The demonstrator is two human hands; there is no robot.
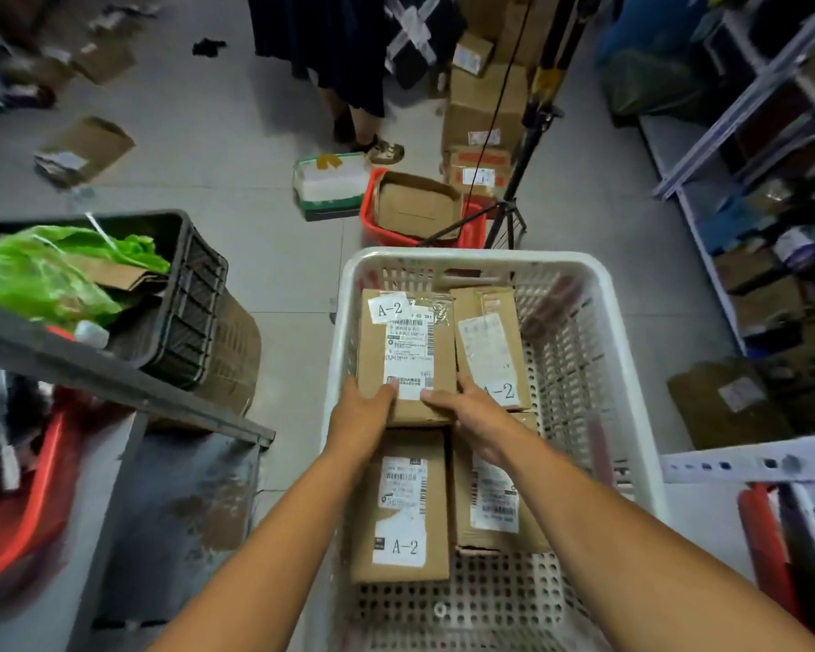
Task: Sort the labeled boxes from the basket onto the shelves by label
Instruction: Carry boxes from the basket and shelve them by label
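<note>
While four boxes sit in the basket (349,294), our left hand (365,407) and right hand (467,407) clasp the far-left A-2 box (405,350), sorting barely begun.

Grey floor (274,148): white basket (631,369), red bin (372,218), scattered cardboard (90,145).

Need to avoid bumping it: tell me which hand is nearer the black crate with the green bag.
Left. The left hand grips the A-2 box on the side facing the black crate; the right hand is on the box's far side.

Basket's (631,369) right half free
</note>
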